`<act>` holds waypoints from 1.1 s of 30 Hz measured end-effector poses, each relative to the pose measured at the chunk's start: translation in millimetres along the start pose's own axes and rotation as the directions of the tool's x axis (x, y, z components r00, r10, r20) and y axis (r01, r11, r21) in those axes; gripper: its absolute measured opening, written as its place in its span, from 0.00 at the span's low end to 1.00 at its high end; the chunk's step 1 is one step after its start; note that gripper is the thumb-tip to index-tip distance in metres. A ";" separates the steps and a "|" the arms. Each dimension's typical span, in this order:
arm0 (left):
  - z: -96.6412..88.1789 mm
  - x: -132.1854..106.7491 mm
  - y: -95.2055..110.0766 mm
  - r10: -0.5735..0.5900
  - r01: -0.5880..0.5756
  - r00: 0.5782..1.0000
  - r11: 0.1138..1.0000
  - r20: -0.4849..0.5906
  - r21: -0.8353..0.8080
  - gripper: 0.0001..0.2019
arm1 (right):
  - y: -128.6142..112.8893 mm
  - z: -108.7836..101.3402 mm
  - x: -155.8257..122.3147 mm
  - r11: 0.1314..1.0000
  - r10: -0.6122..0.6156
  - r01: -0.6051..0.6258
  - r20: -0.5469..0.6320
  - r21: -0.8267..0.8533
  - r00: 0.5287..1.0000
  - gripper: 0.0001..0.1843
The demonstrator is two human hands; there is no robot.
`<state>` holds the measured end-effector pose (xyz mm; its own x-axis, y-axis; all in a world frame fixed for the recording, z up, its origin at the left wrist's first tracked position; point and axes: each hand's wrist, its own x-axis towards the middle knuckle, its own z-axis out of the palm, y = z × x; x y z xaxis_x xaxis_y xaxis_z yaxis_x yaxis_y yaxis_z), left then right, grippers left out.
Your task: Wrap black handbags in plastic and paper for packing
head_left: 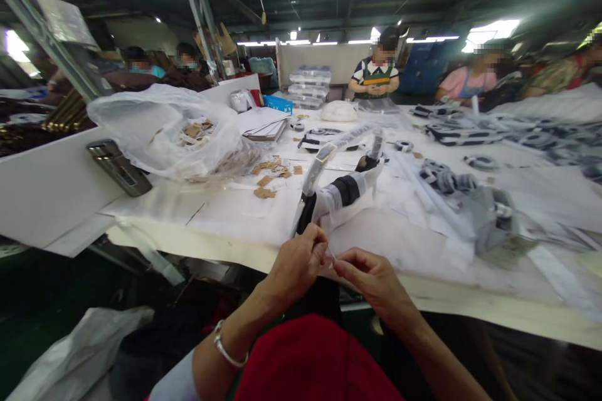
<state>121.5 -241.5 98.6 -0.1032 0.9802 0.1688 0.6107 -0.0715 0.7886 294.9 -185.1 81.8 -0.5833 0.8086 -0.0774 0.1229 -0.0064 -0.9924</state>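
My left hand and my right hand meet at the near edge of the white table. Both pinch the open end of a long clear plastic sleeve that runs away from me. A black and white belt lies inside the sleeve, its buckle end raised toward the table's middle. My left wrist wears a silver bangle. My fingers are closed on the plastic film.
A large clear bag with brown tags sits at the left beside a metal flask. Loose brown tags lie mid-table. Bagged belts pile at the right. Several people sit at the far side.
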 end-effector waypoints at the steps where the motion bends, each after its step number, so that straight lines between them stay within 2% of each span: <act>1: 0.3 0.0 -0.7 -0.006 0.006 1.000 1.000 -0.001 0.015 0.05 | 1.1 -1.4 -1.2 0.999 0.027 -0.029 0.031 0.036 0.999 0.20; 4: 1.4 0.2 -5.3 -0.027 0.026 1.000 0.999 0.007 0.038 0.04 | 3.3 -6.0 -4.1 0.987 0.046 -0.064 0.120 0.150 0.992 0.18; 8: 10.0 -0.8 -15.4 -0.059 0.059 0.998 0.998 0.033 0.023 0.04 | 3.9 -9.2 -5.6 0.943 -0.006 -0.015 0.063 0.331 0.998 0.16; 11: 23.3 -4.0 -19.8 -0.079 0.091 0.993 0.987 0.092 -0.134 0.05 | 4.0 -7.4 -4.8 0.853 -0.004 -0.030 0.064 0.521 0.998 0.16; 14: 31.8 -6.7 -18.2 -0.055 0.115 0.984 0.920 0.167 -0.375 0.04 | 3.5 -6.6 0.6 0.765 -0.007 -0.034 0.061 0.643 0.998 0.13; 16: 28.4 -5.5 -16.7 -0.045 0.111 0.987 0.889 0.155 -0.444 0.04 | 0.8 -9.3 9.1 0.722 0.004 -0.018 0.022 0.691 1.000 0.12; 18: 17.5 0.3 -18.5 -0.058 0.085 0.996 0.894 0.074 -0.441 0.06 | -5.3 -14.2 22.2 0.705 0.036 -0.003 -0.031 0.709 0.999 0.11; 20: 1.8 11.7 -25.3 -0.080 0.040 0.994 0.901 -0.075 -0.432 0.08 | -14.8 -19.6 39.1 0.730 0.084 -0.015 -0.068 0.684 0.994 0.10; 23: -22.2 39.5 -41.2 -0.127 -0.036 0.937 0.892 -0.326 -0.450 0.11 | -33.2 -24.3 67.9 0.821 0.122 -0.051 -0.089 0.568 0.989 0.20; 26: -39.5 74.9 -54.1 -0.123 -0.085 0.890 0.901 -0.439 -0.425 0.09 | -51.7 -23.7 95.9 0.921 0.102 -0.083 -0.030 0.381 0.994 0.31; 28: -46.1 97.2 -57.1 -0.068 -0.109 0.904 0.918 -0.421 -0.381 0.09 | -61.7 -21.2 112.1 0.960 0.093 -0.105 0.057 0.261 0.994 0.33; 30: -49.3 115.0 -55.8 0.008 -0.150 0.938 0.911 -0.347 -0.383 0.13 | -68.8 -18.3 125.4 0.978 0.096 -0.124 0.164 0.170 0.982 0.27; 33: -49.8 131.3 -51.0 0.134 -0.215 0.971 0.848 -0.196 -0.484 0.15 | -73.8 -15.4 140.1 0.987 0.114 -0.141 0.282 0.077 0.953 0.17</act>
<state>37.8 -118.3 110.1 -0.1723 0.9065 0.3854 0.1600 -0.3603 0.9190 216.4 -62.3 145.7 -0.7680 0.6036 -0.2142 0.1420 -0.1657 -0.9759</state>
